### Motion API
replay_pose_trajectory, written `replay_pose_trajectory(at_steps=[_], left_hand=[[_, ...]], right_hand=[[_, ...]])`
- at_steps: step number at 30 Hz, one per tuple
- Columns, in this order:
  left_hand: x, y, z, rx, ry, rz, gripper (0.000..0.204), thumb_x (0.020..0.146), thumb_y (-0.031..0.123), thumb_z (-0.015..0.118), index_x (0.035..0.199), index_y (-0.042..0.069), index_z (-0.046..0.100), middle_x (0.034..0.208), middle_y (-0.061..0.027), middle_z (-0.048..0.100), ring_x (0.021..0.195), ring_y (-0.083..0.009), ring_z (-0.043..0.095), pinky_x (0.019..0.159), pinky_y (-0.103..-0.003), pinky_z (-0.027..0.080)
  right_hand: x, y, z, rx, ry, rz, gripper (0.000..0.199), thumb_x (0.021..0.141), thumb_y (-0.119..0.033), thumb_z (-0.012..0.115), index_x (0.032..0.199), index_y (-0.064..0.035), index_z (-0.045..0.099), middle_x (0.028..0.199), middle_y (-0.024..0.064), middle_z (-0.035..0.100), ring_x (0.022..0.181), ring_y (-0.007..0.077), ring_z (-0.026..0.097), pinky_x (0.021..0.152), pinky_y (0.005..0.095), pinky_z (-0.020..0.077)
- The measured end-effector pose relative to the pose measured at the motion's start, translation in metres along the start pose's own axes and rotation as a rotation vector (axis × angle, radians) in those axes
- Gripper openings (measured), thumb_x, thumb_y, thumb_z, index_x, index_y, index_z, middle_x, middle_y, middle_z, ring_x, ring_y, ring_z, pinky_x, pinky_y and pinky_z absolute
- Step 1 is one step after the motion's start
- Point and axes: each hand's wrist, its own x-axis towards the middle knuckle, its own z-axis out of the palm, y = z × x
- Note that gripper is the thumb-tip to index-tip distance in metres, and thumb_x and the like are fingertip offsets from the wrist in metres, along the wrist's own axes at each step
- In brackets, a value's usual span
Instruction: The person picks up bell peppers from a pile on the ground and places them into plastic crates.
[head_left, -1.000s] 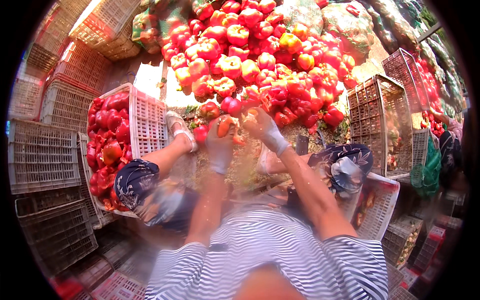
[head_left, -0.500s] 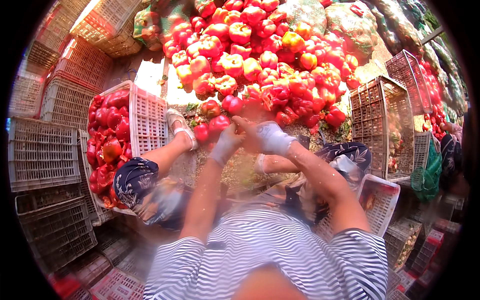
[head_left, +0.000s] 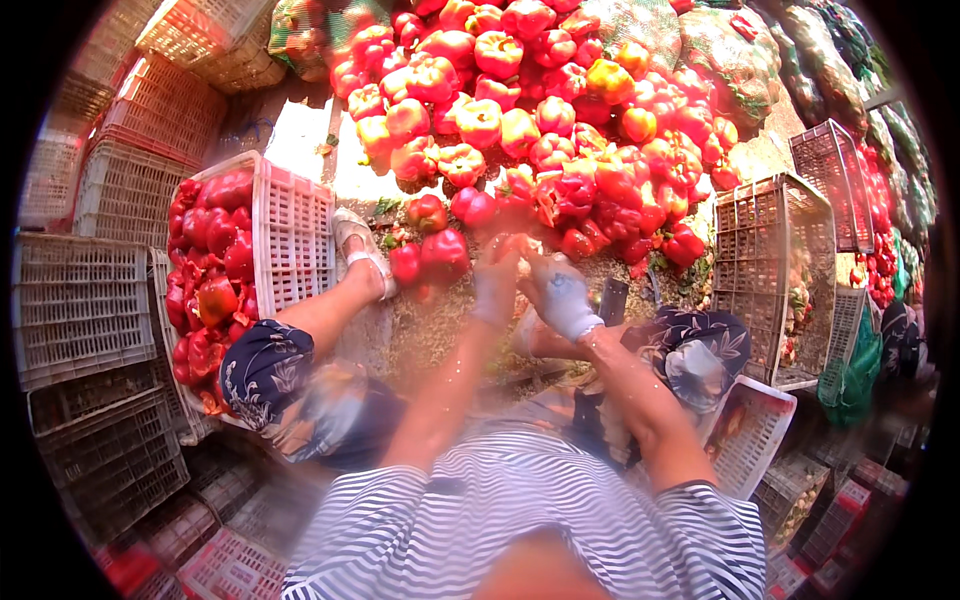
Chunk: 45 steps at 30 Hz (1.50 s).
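My left hand [head_left: 494,288], in a pale glove and blurred, is closed around what looks like a red bell pepper [head_left: 512,245]. Against it, my right hand [head_left: 563,295], in a whitish glove, has its fingers bent in. A small pale bit shows between the two hands; what the right fingers grip cannot be made out. Just left of the hands, a few loose red peppers [head_left: 444,254] lie on the seed-strewn ground. Beyond them spreads a big heap of red bell peppers [head_left: 555,115], some with yellow patches.
A pale plastic crate [head_left: 295,230] full of red peppers stands tipped by my left leg. More crates [head_left: 82,300] are stacked at the far left. On the right are upright crates [head_left: 750,270], a low crate [head_left: 752,425] beside my hip, and net sacks [head_left: 735,65] farther back.
My hands have shifted slightly; the right palm has turned and its fingers now point toward the left hand. A reddish pepper now shows at the left fingertips. The view has moved a little.
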Motion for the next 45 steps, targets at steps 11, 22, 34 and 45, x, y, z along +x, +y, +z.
replay_pose_trajectory(at_steps=[11,22,34,45], left_hand=[[0.048,-0.040,-0.012,-0.450,-0.208,-0.384,0.052,0.079,-0.004,0.053,0.131,0.001,0.058,0.111,-0.0116,0.067,0.086,-0.0203,0.067,0.070,-0.032,0.056],[0.075,-0.066,-0.022,0.119,-0.027,0.049,0.034,0.086,0.004,0.055,0.119,0.001,0.062,0.110,-0.0112,0.067,0.097,-0.0204,0.064,0.083,-0.034,0.053],[0.083,0.062,-0.012,1.057,0.129,0.487,0.073,0.080,0.037,0.079,0.141,0.009,0.049,0.141,-0.0237,0.048,0.120,-0.0370,0.056,0.095,-0.046,0.051],[0.167,0.018,-0.112,1.218,0.030,0.141,0.100,0.066,0.040,0.082,0.150,0.013,0.035,0.143,-0.0239,0.042,0.129,-0.0404,0.050,0.105,-0.046,0.046]], right_hand=[[0.048,0.033,-0.004,-0.293,-0.044,-0.578,0.033,0.078,-0.026,0.070,0.107,-0.0111,0.064,0.069,0.0010,0.062,0.065,0.0209,0.065,0.056,0.0363,0.0477],[0.050,0.018,0.057,-0.306,-0.008,-0.122,0.035,0.084,-0.029,0.068,0.112,-0.0100,0.061,0.083,0.0111,0.067,0.079,0.0295,0.067,0.067,0.0439,0.0507],[0.071,0.078,-0.052,0.667,0.572,0.546,0.041,0.095,-0.033,0.065,0.118,0.0017,0.061,0.099,0.0124,0.069,0.091,0.0208,0.066,0.080,0.0343,0.0510],[-0.123,0.207,-0.321,0.263,1.152,0.471,0.031,0.102,-0.027,0.056,0.117,-0.0013,0.061,0.099,0.0050,0.069,0.084,0.0109,0.065,0.074,0.0239,0.0521]])
